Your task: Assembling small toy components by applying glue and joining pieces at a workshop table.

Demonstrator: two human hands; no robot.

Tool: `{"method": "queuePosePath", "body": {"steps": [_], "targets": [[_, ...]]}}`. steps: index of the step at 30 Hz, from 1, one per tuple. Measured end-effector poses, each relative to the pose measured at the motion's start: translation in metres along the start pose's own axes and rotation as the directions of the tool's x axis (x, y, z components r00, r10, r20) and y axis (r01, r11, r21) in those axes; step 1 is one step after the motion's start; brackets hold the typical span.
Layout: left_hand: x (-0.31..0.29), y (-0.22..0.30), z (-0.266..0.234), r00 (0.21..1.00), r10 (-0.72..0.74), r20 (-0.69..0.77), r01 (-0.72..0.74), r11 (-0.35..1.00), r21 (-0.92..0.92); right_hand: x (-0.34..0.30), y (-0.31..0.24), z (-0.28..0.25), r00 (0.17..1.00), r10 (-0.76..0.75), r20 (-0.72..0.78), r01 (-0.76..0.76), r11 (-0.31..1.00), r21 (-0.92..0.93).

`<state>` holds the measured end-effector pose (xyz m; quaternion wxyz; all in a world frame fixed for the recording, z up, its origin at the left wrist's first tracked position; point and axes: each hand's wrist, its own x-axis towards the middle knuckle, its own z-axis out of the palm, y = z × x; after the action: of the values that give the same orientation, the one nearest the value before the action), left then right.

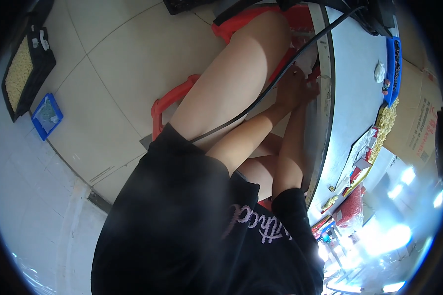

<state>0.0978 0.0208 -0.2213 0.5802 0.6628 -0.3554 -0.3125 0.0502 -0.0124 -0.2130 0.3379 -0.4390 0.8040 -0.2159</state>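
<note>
Both my hands are together in shadow by the near edge of the white table, over my lap. My left hand is bent closed, its fingertips mostly hidden. My right hand lies against it, its fingers curled and dim. What they hold cannot be made out. Just beyond them is clear plastic, and a red container lies farther off beside my knee. A black cable hangs across my left thigh, close to my left hand.
On the table stand a blue tray of small dark parts and a heap of pale yellow pieces. A cardboard box stands behind. A red stool is under me. On the left are a black tray and a blue tray.
</note>
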Motion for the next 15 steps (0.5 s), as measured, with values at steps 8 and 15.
{"method": "queuePosePath", "body": {"steps": [8,15], "targets": [[-0.014,-0.006,-0.004,0.95,0.296,0.103,-0.299,0.954,0.014,0.01,0.019,-0.043,0.96,-0.253,0.122,0.218,0.944,0.246],[-0.003,-0.016,-0.004,0.998,0.019,0.056,-0.013,0.994,-0.106,0.018,0.042,-0.047,0.955,-0.295,0.044,0.286,0.948,0.14]]}}
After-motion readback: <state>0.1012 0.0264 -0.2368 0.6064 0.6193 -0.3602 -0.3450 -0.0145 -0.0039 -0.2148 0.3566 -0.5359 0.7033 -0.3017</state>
